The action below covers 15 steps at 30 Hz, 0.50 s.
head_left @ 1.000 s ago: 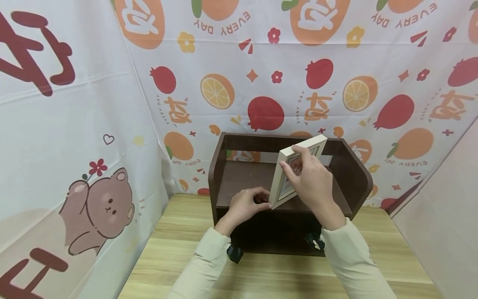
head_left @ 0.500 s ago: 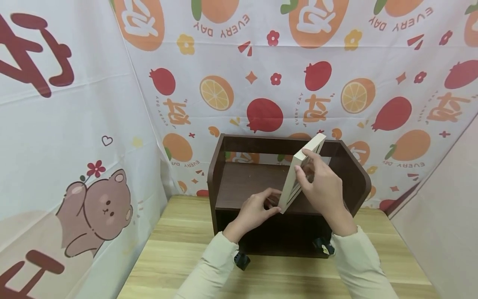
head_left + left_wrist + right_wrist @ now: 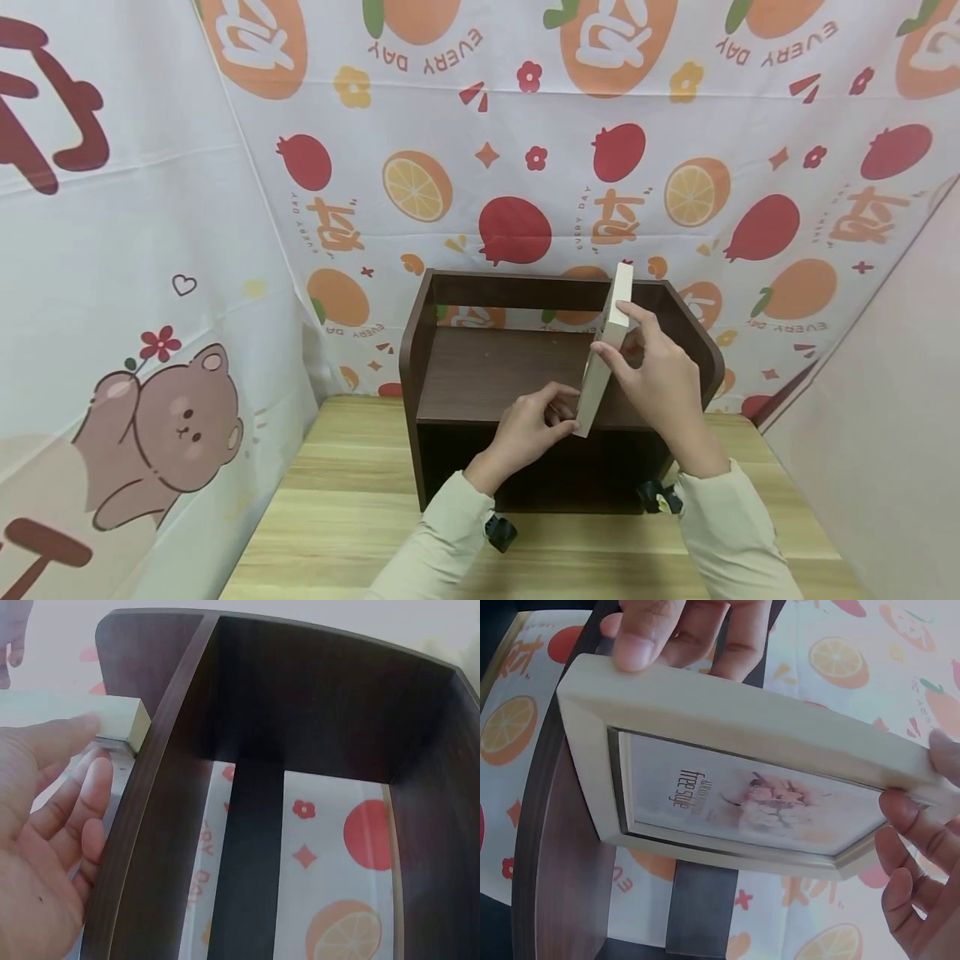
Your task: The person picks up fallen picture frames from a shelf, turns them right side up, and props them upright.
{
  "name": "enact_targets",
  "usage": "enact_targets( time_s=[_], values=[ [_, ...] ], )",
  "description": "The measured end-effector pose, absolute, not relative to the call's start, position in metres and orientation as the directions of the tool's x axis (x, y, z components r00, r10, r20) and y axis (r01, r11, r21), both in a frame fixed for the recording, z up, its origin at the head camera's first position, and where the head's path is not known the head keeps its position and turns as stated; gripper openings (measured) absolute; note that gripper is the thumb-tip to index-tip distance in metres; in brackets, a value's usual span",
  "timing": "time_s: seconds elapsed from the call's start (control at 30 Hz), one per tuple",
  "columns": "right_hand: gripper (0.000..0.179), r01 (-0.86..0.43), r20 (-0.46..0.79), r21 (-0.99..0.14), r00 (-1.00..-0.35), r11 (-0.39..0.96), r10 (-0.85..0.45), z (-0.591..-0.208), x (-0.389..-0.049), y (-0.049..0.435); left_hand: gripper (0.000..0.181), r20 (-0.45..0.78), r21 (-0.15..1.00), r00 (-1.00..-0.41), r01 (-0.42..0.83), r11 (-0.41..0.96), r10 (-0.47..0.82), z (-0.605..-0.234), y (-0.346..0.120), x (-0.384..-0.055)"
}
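Both hands hold a cream picture frame (image 3: 597,379), tilted on its narrow side above the upper board of a dark brown shelf (image 3: 480,367). My left hand (image 3: 527,429) pinches its lower near corner, thumb along the edge and fingers curled behind, as the left wrist view also shows. Near the top, my right hand (image 3: 666,379) grips the other end between thumb and fingers. In the head view the frame stands nearly edge-on, its front hidden. The right wrist view shows that front: a print (image 3: 772,802) of pink flowers with "free style" lettering.
The shelf has raised side panels (image 3: 693,337) and a dark lower compartment (image 3: 555,471). It stands on a wooden table (image 3: 352,475) against a fruit-print cloth (image 3: 517,142). A bear-print cloth (image 3: 187,417) hangs on the left. Black devices (image 3: 501,533) sit at both wrists.
The picture frame has turned from showing its front to nearly edge-on in the head view. Both hands have shifted right with it, keeping their grip. The head view has swung slightly right.
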State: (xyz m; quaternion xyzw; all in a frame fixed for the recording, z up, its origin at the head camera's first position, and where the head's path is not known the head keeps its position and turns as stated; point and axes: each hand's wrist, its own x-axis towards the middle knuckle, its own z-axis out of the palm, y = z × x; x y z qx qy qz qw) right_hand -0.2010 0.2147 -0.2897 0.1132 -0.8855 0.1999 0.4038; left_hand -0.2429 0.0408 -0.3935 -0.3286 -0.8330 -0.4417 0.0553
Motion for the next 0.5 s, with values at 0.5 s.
enact_targets(
  time_s=[0.5],
  values=[
    [0.053,-0.342,0.711,-0.322,-0.703,0.883,-0.013,-0.284,-0.195,0.227,0.034,0.368,0.691,-0.790,0.585,0.424,0.491,-0.393,0.058,-0.242]
  ],
)
